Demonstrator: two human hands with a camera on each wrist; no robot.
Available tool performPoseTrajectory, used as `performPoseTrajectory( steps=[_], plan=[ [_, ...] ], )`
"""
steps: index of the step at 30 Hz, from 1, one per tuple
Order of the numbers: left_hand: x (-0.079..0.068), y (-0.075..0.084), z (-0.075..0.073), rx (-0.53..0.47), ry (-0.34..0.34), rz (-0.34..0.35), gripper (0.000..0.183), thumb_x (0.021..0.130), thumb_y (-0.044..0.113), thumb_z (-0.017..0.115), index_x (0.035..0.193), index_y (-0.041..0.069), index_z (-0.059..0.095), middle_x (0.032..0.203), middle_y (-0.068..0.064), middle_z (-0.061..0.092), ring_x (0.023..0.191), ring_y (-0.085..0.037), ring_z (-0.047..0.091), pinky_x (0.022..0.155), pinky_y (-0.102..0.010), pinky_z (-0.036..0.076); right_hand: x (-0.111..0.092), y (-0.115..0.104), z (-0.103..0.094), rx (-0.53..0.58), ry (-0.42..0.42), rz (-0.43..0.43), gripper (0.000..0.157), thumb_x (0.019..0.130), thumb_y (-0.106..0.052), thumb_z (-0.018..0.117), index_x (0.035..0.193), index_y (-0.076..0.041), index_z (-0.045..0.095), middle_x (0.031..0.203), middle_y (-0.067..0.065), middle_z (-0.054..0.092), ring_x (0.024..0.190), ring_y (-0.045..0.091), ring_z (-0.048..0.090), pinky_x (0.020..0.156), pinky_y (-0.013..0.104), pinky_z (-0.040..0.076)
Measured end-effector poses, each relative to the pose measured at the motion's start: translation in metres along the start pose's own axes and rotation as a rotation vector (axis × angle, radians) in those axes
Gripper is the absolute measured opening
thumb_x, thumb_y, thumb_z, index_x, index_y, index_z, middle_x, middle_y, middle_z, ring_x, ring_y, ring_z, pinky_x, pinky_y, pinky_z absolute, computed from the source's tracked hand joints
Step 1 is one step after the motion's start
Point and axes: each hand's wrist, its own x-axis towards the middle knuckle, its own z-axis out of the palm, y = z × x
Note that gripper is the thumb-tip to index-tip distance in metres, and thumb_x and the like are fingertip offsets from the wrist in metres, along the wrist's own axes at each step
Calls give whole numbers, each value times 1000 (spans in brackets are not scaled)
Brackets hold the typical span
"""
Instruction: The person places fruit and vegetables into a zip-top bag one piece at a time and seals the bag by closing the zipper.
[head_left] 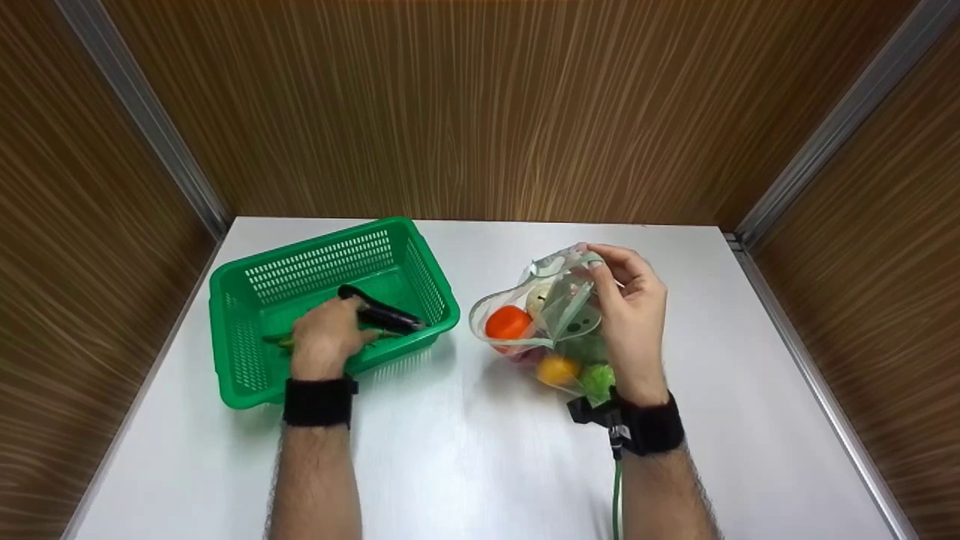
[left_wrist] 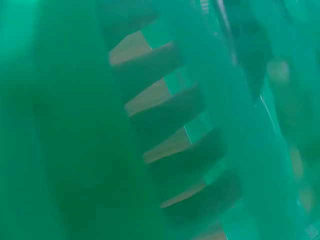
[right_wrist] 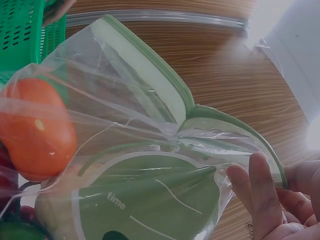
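Note:
In the head view my left hand [head_left: 328,330] is inside the green basket [head_left: 225,322], fingers and thumb around the stem end of a dark eggplant [head_left: 390,315]. The eggplant slants down to the right, its far end by the basket's near wall. My right hand [head_left: 634,307] pinches the rim of a clear zip bag [head_left: 525,345] with a pale green edge, keeping its mouth open. Inside the bag are a red tomato [right_wrist: 40,130], a pale round item [head_left: 538,298], a yellow-orange item [head_left: 557,370] and a green leafy-looking one [head_left: 598,381].
Long green items [head_left: 281,340] lie in the basket beneath the left hand. A white table [head_left: 465,465] carries basket and bag, with brown wood-grain panels [head_left: 450,112] on its far side and both flanks. A green cable [head_left: 617,495] runs down from the right wrist strap.

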Motion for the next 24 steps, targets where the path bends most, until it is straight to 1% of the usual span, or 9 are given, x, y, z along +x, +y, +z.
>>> performPoseTrajectory(
  steps=[3,5,10,14,17,21,24],
  plan=[
    [-6,-17,-10,-40,-50,-57,60,107,30,86,159,5,68,151,-31,74,124,-45,73,108,-73,62,1,-1,1,-1,-6,5,24,118,-9,67,137,-6,81,121,-4,88,104,14,86,85,25,73],
    [-8,-26,-14,-56,-75,-82,61,107,28,86,160,5,68,151,-31,74,121,-43,71,109,-73,61,1,-2,1,2,-10,8,23,118,-8,68,137,-6,81,122,-3,88,104,15,86,85,26,73],
    [-9,-40,-16,-52,-117,-127,57,107,25,85,156,1,68,143,-31,75,118,-41,68,111,-73,59,1,-2,1,6,-13,14,23,118,-8,68,137,-5,81,124,-1,87,105,15,86,85,26,73],
    [-6,-43,-13,-47,-121,-138,56,106,21,86,154,0,68,140,-31,75,122,-46,69,114,-75,56,2,-2,1,14,-17,18,23,118,-7,68,137,-4,81,125,1,87,106,15,86,87,26,73],
    [-6,-44,-11,-33,-109,-138,55,104,17,86,154,0,69,139,-32,76,123,-49,70,113,-76,57,2,-2,1,18,-23,20,23,118,-7,68,138,-5,81,125,0,87,107,16,86,86,26,73],
    [-7,-44,-9,-3,-96,-138,54,101,12,84,152,-1,72,137,-32,78,116,-46,72,108,-73,60,2,-2,0,12,-25,13,23,118,-8,70,137,-5,81,122,-2,87,106,15,86,80,23,71],
    [-6,-42,-9,17,-103,-137,53,101,10,82,153,1,73,137,-31,79,112,-43,70,106,-70,61,3,-3,0,11,-26,8,22,117,-9,70,136,-5,82,120,-2,87,105,15,85,78,23,70]
  ],
)
